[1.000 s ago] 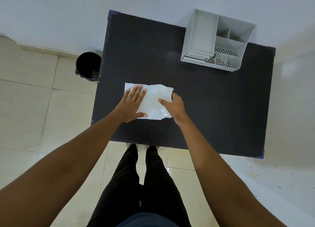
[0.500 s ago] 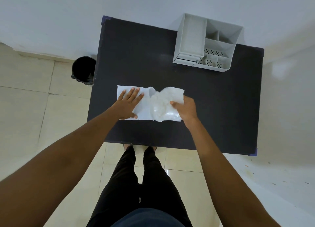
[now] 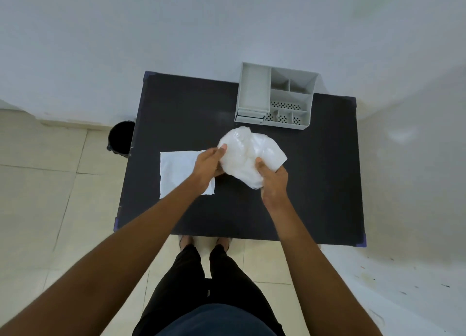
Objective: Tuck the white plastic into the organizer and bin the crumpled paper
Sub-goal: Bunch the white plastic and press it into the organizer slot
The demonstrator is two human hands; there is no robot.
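In both hands [image 3: 209, 165], white plastic [image 3: 248, 154]

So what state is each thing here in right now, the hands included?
white plastic: bunched up, held above the table by both hands
left hand: gripping the plastic's left side
right hand: gripping the plastic's lower right
paper: flat on the table, not crumpled
organizer: upright, visible compartments empty
bin: on the floor beside the table, open

Both arms extended forward, left hand [image 3: 208, 164] and right hand [image 3: 273, 179] cupped inward, fingers curled, gripping white plastic [image 3: 248, 154]
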